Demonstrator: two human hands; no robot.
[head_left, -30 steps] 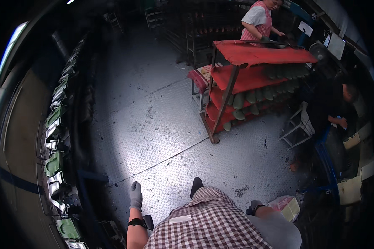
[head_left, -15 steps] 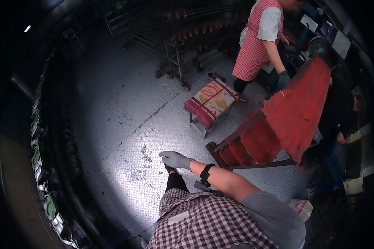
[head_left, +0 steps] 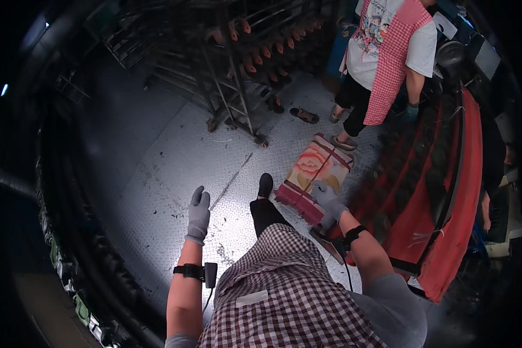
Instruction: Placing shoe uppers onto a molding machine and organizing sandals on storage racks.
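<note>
Gloved left hand [head_left: 198, 217] loosely spread, empty; right hand [head_left: 329, 203] half-curled, seemingly empty, overlapping the floral-covered stool [head_left: 313, 164] (contact unclear). Walking, I judge; moving on calls for right-hand clearance from red-draped rack [head_left: 461, 235] rightward.

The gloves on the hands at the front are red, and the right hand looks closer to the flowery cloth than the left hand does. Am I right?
Not quite: the gloves are grey, not red, as the head view shows. The right hand does look closer to the flowery cloth than the left hand.
</note>
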